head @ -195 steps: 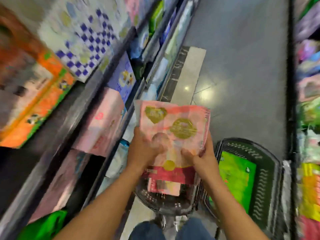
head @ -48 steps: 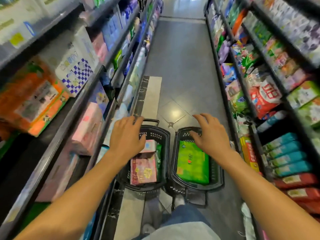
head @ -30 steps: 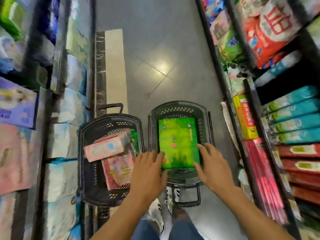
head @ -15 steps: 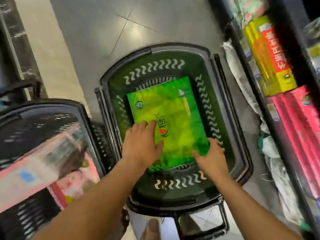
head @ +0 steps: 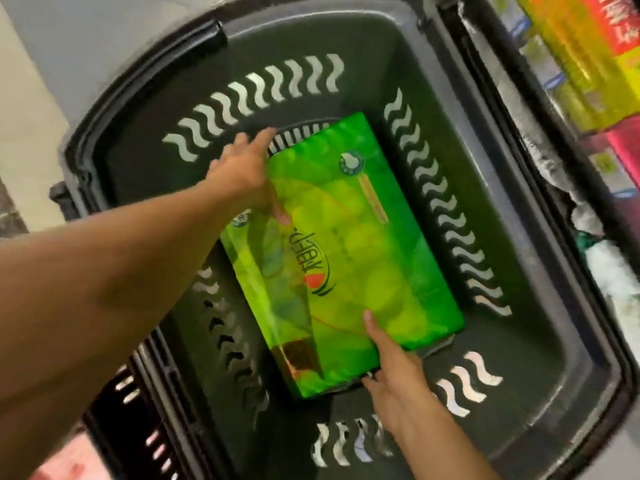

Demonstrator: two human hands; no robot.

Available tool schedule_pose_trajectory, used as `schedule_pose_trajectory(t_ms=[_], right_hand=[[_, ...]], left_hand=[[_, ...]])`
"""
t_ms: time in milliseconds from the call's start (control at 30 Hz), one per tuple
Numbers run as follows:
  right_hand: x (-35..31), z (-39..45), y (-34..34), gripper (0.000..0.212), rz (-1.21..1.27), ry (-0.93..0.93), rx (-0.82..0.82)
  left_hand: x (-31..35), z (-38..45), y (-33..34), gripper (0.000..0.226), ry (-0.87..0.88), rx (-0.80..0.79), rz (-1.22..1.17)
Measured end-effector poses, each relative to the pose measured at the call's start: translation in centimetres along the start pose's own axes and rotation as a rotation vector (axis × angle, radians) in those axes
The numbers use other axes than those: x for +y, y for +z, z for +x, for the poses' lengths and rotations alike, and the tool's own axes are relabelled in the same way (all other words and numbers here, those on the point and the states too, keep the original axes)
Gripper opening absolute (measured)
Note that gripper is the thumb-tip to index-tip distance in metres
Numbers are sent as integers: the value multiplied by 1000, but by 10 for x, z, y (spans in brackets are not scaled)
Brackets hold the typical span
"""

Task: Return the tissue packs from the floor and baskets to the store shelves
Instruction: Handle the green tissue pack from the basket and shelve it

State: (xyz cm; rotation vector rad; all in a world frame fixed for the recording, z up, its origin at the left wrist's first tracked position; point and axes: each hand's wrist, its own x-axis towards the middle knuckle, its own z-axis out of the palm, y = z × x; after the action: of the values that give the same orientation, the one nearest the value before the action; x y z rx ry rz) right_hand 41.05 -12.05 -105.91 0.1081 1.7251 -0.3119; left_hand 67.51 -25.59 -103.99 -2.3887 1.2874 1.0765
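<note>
A green tissue pack (head: 349, 251) lies flat on the bottom of a dark plastic basket (head: 540, 341), and everything else is placed against that basket. The pack sits roughly in the middle, slanted, with the wavy-slotted walls rising close around it on every side.

The left hand (head: 242, 174) reaches in over the basket's left rim. Its grip is on the pack's far left corner: the thumb lies on the top face, and the fingers stretch along the far edge towards the slotted floor. Whether they curl under the pack cannot be told.

The right hand (head: 398, 375) comes in from the near side. Its thumb rests on top near the pack's near edge, and its fingers tuck in at that edge, so the grip pinches the pack there.

Just left of the basket stands a second dark basket (head: 138, 420), with something pink (head: 69, 462) showing at its lower corner. Right of the basket runs a shelf of yellow packs (head: 581, 64), a pink-red pack (head: 627, 150) and some white and green wrapping (head: 606, 251) low beside it. Beyond the basket's far rim lies grey floor (head: 86, 36).
</note>
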Motion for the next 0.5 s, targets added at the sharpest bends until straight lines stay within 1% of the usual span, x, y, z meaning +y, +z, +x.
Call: schedule_pose_trajectory(t_ms=[33, 67, 100, 133, 167, 200, 233, 267, 300, 333, 367, 400, 467, 500], right_hand=[[1, 3, 3, 139, 21, 2, 23], [1, 6, 7, 139, 30, 13, 57], [0, 8, 8, 129, 35, 21, 82], [-1, 9, 9, 113, 58, 33, 105], [-1, 10, 8, 101, 84, 43, 115], [0, 14, 7, 101, 93, 53, 112], [2, 17, 4, 108, 84, 60, 108], [3, 19, 4, 113, 77, 51, 107], [4, 18, 2, 112, 68, 36, 119], [5, 16, 1, 110, 79, 18, 134], [5, 17, 0, 110, 93, 10, 164], [6, 15, -1, 113, 86, 12, 199], [5, 9, -3, 124, 65, 6, 215], [5, 8, -6, 127, 67, 13, 189]], left_hand=[[1, 4, -2, 152, 12, -40, -1], [2, 7, -4, 152, 27, -72, -4], [3, 10, -5, 152, 26, -103, -16], [2, 12, -6, 152, 14, -133, -29], [-3, 14, -5, 153, -4, -169, -56], [-8, 14, -3, 152, 1, -219, -98], [-14, 14, -1, 148, 26, -278, -169], [-20, 14, 2, 137, 62, -331, -249], [-23, 13, 4, 120, 90, -368, -319], [-24, 9, 4, 103, 99, -383, -344], [-24, 6, 6, 94, 90, -374, -340], [-24, 5, 9, 98, 74, -348, -310], [-19, -1, 7, 122, 37, -269, -199], [-16, -7, 4, 123, 22, -228, -165]])
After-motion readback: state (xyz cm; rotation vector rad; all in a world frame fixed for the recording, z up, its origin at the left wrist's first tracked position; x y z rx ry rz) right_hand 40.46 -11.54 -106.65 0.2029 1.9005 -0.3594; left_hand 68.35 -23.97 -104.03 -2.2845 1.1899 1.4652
